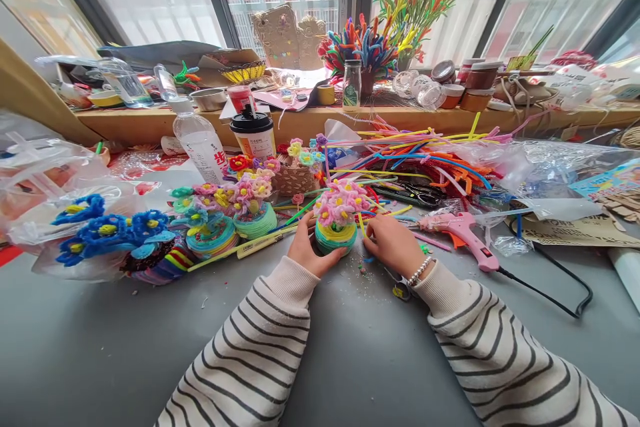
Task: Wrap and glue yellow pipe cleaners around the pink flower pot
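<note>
A small round pot (336,238) wrapped in green and yellow pipe cleaner stands upright on the grey table (350,347), with pink flowers (339,201) with yellow centres on top. My left hand (309,248) is closed round the pot's left side and front, thumb along its front edge. Just right of the pot, my right hand (395,243) has its fingers pinched together beside a thin yellow stem (361,223); what they hold, if anything, is too small to make out. Tiny coloured crumbs lie between the hands. Scissors (401,289) lie partly under my right wrist.
Finished flower pots (255,219) and blue flowers (107,230) stand at left, near a bottle (200,147) and a lidded cup (253,137). A pink glue gun (467,235) with a black cord lies right. Loose pipe cleaners (430,157) are heaped behind.
</note>
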Action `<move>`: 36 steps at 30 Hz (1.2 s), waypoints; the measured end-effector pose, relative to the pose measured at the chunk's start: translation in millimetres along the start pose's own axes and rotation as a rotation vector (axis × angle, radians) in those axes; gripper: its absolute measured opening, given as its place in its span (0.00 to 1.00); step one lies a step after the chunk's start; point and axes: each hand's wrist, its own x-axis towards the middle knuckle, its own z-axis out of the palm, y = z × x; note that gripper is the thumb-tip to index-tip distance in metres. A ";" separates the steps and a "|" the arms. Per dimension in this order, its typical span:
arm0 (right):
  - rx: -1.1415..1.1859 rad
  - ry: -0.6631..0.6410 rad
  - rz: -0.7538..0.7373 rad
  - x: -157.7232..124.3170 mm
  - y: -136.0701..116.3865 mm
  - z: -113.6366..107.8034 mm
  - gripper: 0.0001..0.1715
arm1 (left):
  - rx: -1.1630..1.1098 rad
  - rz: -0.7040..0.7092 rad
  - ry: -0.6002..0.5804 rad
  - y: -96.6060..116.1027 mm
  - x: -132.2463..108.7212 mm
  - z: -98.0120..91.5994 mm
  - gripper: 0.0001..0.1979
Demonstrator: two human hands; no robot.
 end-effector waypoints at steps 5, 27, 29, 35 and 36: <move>0.028 0.045 0.046 -1.6 3.1 -12.3 0.04 | 0.060 0.019 -0.042 1.6 0.8 -2.7 0.38; 0.515 0.054 -0.263 -40.9 33.5 -58.4 0.08 | 0.332 0.694 0.100 45.5 -4.3 -30.0 0.24; 0.480 -0.035 -0.291 -40.1 31.0 -57.6 0.10 | 0.291 0.744 -0.084 46.3 -6.3 -27.5 0.18; 0.628 -0.050 -0.129 -31.1 30.0 -45.3 0.09 | 0.316 0.741 -0.213 25.5 2.2 -16.3 0.08; 0.685 -0.053 -0.066 -28.8 29.0 -42.8 0.10 | 0.353 0.737 -0.183 22.4 4.1 -16.0 0.08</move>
